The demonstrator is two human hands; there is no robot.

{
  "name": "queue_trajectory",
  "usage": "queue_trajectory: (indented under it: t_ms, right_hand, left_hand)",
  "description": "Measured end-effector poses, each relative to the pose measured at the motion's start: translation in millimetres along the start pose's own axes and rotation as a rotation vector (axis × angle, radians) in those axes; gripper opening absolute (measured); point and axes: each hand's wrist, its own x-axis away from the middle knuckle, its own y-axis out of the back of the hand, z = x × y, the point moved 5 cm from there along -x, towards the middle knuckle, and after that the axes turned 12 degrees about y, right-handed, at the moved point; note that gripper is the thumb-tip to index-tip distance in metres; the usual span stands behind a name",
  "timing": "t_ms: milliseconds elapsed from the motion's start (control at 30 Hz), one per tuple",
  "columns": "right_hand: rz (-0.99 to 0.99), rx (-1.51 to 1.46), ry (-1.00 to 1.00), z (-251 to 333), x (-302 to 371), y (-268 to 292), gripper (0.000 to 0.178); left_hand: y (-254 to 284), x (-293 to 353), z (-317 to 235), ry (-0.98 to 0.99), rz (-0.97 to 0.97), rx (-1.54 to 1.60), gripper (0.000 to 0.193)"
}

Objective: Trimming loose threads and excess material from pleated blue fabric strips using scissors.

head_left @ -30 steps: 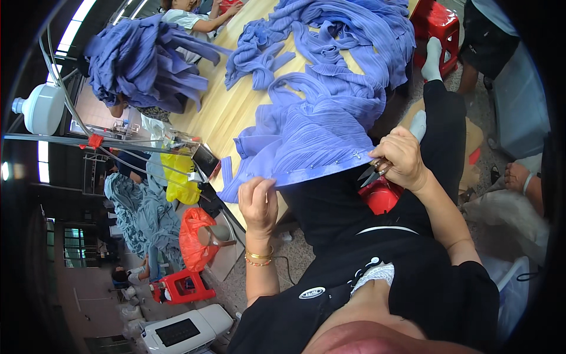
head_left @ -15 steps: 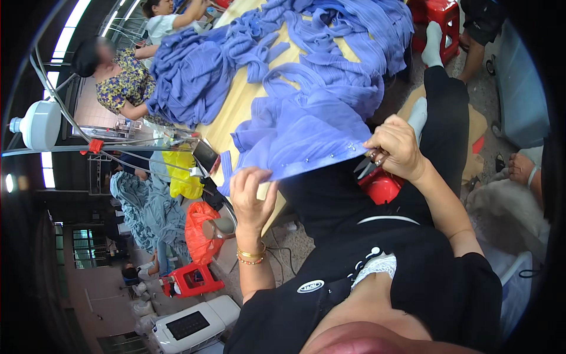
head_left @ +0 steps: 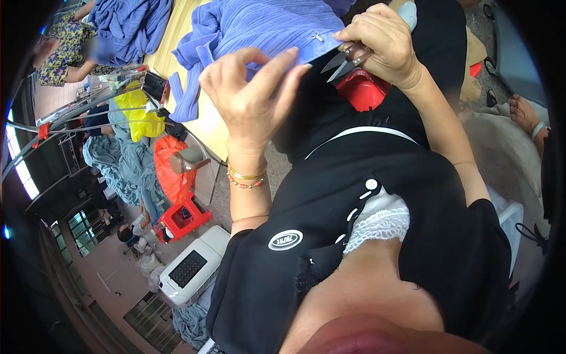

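Note:
A blue-violet crinkled garment [head_left: 259, 29] hangs over the near table edge toward my lap. My right hand [head_left: 383, 44] pinches its corner between thumb and finger. Small scissors [head_left: 348, 62] are tucked in that same hand, blades apart and pointing left. On the garment's edge strip, just left of the right fingertips, sits a small pale piece [head_left: 316, 36], too small to name. My left hand [head_left: 253, 97] is raised before the edge, its fingers spread and thumb apart from the index finger. Whether its fingertips touch the cloth is hard to tell.
More blue garments [head_left: 132, 26] lie on the wooden table [head_left: 159, 62] by a person in a flowered top. Left of me are a yellow bag [head_left: 138, 112], an orange bag [head_left: 171, 159] and a red stool [head_left: 183, 218]. Another red stool [head_left: 362, 88] shows between my legs.
My left hand has moved off its pinch on the edge toward my right hand, fingers spreading. My right hand keeps the corner and scissors. The view has shifted, so both hands appear higher.

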Motion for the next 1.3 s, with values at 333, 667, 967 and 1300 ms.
queue_trajectory:
  t_ms: [333,667,967,1300]
  right_hand:
    - [-0.032,0.077,0.013,-17,20,-15,0.025]
    - [-0.057,0.008,-0.039,-9,23,-10,0.019]
    - [-0.038,0.027,-0.045,-10,17,-14,0.016]
    - [-0.055,0.017,-0.060,-13,15,-12,0.019]
  left_hand:
    - [-13,-16,-8,-0.056,0.093,-0.030,0.031]
    - [-13,-13,-14,-0.075,0.118,-0.010,0.034]
    - [3,0,8,-0.134,0.113,-0.086,0.042]
    - [19,5,34,-0.086,0.006,-0.158,0.033]
